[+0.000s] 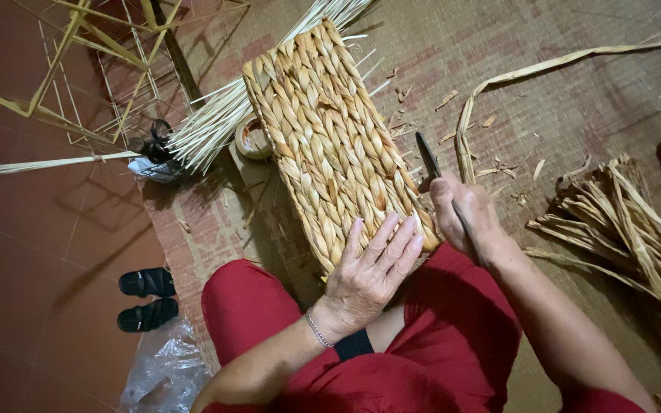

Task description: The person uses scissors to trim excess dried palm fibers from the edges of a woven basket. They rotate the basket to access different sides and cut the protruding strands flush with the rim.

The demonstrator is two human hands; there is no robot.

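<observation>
The woven panel was plaited from dried plant fibre, pale gold, its fat braids faintly glossy and ridged. Thin, stiff, straw-coloured spokes fanned from its far end, smooth and matt. The left hand lay flat on the braiding; the right hand gripped a dark tool with a dull, matt blade that looked like metal. A bundle of fibre strips beside it was rough, dry and brownish. Under everything lay a coarse woven mat, matt and worn. The floor tiles were smooth reddish-brown with a slight sheen. Red clothing was soft matt cloth; a clear plastic bag looked crinkled and shiny; black sandals were glossy.
</observation>
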